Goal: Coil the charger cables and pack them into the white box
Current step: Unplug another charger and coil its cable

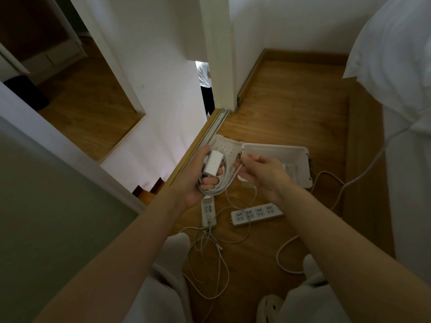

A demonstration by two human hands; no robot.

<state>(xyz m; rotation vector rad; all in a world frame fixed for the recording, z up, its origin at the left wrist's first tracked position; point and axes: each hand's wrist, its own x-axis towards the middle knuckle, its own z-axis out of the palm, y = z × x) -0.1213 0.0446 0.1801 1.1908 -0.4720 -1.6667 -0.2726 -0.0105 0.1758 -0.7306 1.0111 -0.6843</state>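
While clamping the charger brick and its loops of cable in the left grip, centre-left of frame, feed the free strand with the right grip, now pinching that strand between thumb and fingertips just right of the bundle. Left fingers curled round brick plus coil, not spread.

Judged mid-coil: tail hanging from the bundle down to the floor, lower centre, among other loose cables. Can't trace single strands in that tangle.

- Match loop size to the turns already held; lay each new turn flat beside the last, no crossing.
- Slide the right pinch along the strand, no yanking. Tail likely to snag on the two power strips lying below the hands.
- Let twist run out through the free end; don't force it.
- Trap each turn under the left thumb before reaching for more.
- Save a short tail for a final wrap to lock the bundle.

White box open on the floor just behind the right grip, centre-right, lid flipped back toward the wall. Something white already inside, unclear what.
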